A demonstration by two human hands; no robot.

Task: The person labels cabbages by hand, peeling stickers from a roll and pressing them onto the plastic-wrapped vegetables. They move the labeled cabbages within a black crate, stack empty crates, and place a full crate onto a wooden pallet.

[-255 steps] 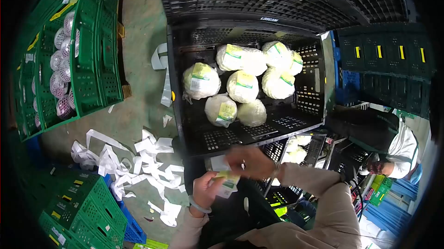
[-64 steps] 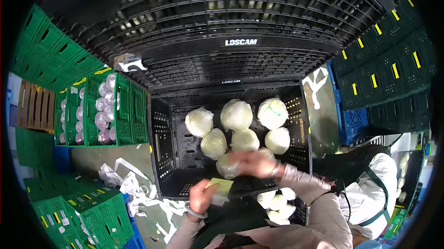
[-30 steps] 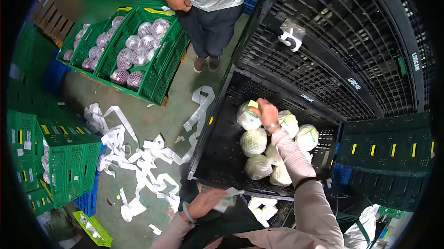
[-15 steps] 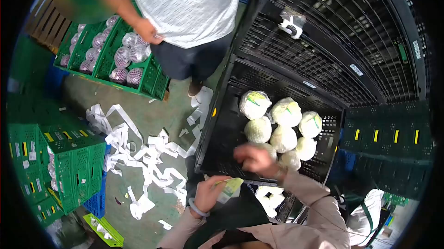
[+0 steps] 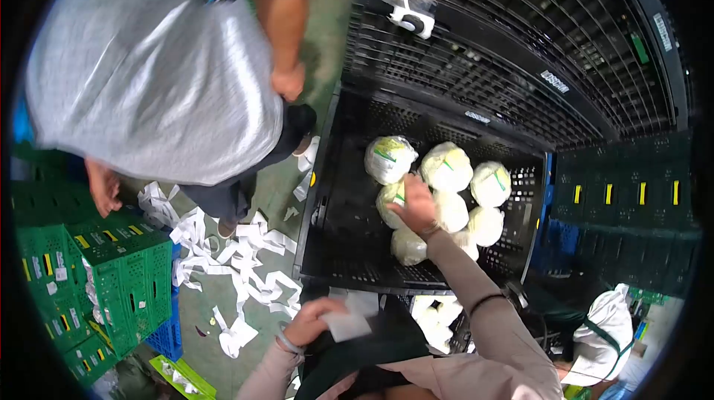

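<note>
Off to the left of both hands a bystander in a grey shirt [image 5: 149, 73] is seen standing over the paper strips [image 5: 230, 259] strewn on the floor. Close in, the left hand [image 5: 311, 320] is kept low, a sheet of label backing [image 5: 349, 323] pinched between thumb and fingers. Further right, the right hand [image 5: 413, 204] is laid flat, fingers spread, on a wrapped cabbage [image 5: 390, 203] in the black crate [image 5: 349, 251], where a yellow-green sticker appears to be pressed on. Just beyond that hand, three cabbages [image 5: 446, 167] with labels showing are counted; nearer the wrist several look unlabelled, so the labelling is judged roughly half done.
</note>
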